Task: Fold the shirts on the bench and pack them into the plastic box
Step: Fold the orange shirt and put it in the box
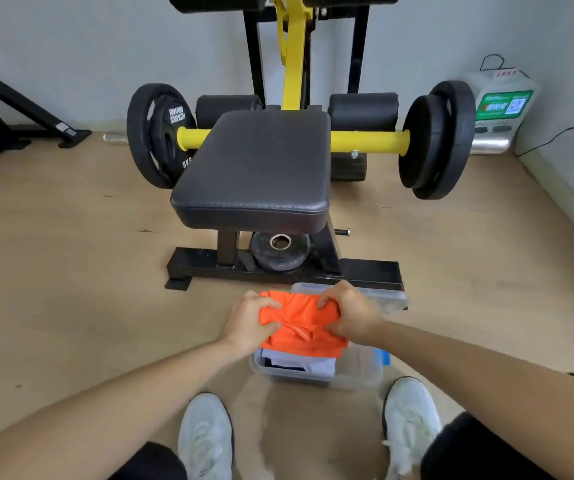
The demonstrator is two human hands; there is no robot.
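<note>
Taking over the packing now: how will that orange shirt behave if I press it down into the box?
Probably floppy: the orange shirt bunches and creases where the left hand and right hand grip it. Likely light, since pinched edges alone carry it. It may unfold when released; a loose strip already hangs at the front.

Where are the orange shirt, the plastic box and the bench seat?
orange shirt (300,307): head view, middle of its folded top.
plastic box (292,375): head view, clear near wall.
bench seat (261,161): head view, middle of pad.
</note>
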